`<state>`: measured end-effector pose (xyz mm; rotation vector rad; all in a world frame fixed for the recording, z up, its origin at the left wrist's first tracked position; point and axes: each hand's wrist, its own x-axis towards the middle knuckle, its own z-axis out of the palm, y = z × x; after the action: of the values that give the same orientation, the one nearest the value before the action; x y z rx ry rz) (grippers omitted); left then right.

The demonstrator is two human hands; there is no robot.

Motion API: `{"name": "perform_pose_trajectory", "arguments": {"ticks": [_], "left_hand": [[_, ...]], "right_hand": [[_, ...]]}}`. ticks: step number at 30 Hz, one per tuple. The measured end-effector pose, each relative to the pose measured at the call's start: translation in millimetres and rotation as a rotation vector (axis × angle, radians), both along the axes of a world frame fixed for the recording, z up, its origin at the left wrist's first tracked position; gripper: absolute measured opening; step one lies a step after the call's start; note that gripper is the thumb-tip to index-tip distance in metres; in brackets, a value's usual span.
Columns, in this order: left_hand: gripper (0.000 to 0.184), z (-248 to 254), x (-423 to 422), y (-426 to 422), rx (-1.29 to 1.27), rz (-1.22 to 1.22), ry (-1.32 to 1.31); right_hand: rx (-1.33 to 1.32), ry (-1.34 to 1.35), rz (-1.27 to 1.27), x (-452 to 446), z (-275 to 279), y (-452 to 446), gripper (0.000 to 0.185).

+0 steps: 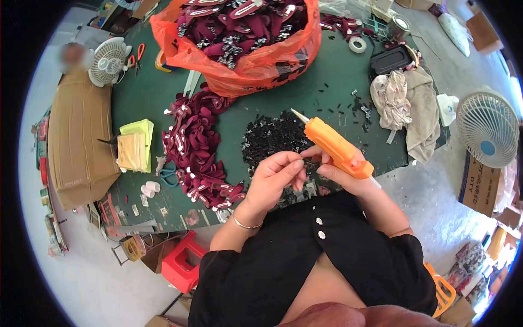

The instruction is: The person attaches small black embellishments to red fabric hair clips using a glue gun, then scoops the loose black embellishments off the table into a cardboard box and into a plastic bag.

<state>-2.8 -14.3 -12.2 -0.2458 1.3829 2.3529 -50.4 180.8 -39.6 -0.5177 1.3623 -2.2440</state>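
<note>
An orange glue gun (pixel 335 146) is held in my right hand (pixel 348 175), its nozzle pointing up and left over the table. My left hand (pixel 278 177) is closed, thumb against fingers, its fingertips close to those of my right hand; whatever it pinches is too small to make out. Just beyond both hands lies a pile of small black pieces (pixel 272 136). Dark red clips (pixel 196 141) form a long heap to the left. Farther back, a red-orange plastic bag (pixel 245 79) is full of dark red clips with shiny black ends.
The green table (pixel 231 122) also bears yellow paper pads (pixel 134 147), scissors, a tape roll (pixel 357 44), a black tray (pixel 390 60) and cloths (pixel 419 103). Fans stand at left (pixel 108 61) and right (pixel 487 126). A person, blurred, is behind a cardboard box (pixel 81 136). A red stool (pixel 184 262) stands below.
</note>
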Motion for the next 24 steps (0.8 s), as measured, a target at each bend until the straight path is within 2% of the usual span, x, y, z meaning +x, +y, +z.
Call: {"name": "perform_pose_trajectory", "arguments": {"ticks": [2, 4, 6, 7, 9, 13, 15, 18, 20, 22, 24], "left_hand": [[0.015, -3, 1, 0, 0.017, -0.021, -0.051], [0.016, -7, 2, 1, 0.052, -0.022, -0.076], [0.016, -9, 0, 2, 0.093, -0.093, -0.113], [0.017, -6, -3, 2, 0.032, -0.081, -0.099], [0.020, -5, -11, -6, -0.162, -0.053, 0.020], [0.016, -3, -14, -46, -0.649, 0.229, 0.220], [0.014, -6, -6, -87, -0.949, 0.376, 0.290], [0.009, 20, 16, -126, -1.111, 0.497, 0.205], [0.012, 23, 35, -143, -1.321, 0.233, 0.337], [0.017, 24, 50, -138, -1.316, 0.015, 0.205], [0.021, 19, 61, -126, -1.348, -0.102, 0.167]], "right_hand": [[-0.032, -0.055, -0.016, 3, 0, -2, 0.023], [0.032, 0.030, -0.022, 3, 1, 3, 0.025], [0.077, -0.046, -0.009, 6, 6, 10, 0.029], [0.084, 0.064, -0.019, 5, -1, 16, 0.033], [-0.050, -0.011, -0.140, 10, -10, 27, 0.037], [0.072, 0.020, -0.413, 16, -23, 55, 0.041], [0.142, 0.001, -0.466, 22, -27, 67, 0.039], [0.124, -0.107, -0.448, 26, -24, 71, 0.039], [0.104, -0.123, -0.404, 26, -28, 70, 0.038], [0.073, -0.136, -0.336, 24, -21, 59, 0.039], [0.069, -0.113, -0.302, 22, -17, 47, 0.039]]}}
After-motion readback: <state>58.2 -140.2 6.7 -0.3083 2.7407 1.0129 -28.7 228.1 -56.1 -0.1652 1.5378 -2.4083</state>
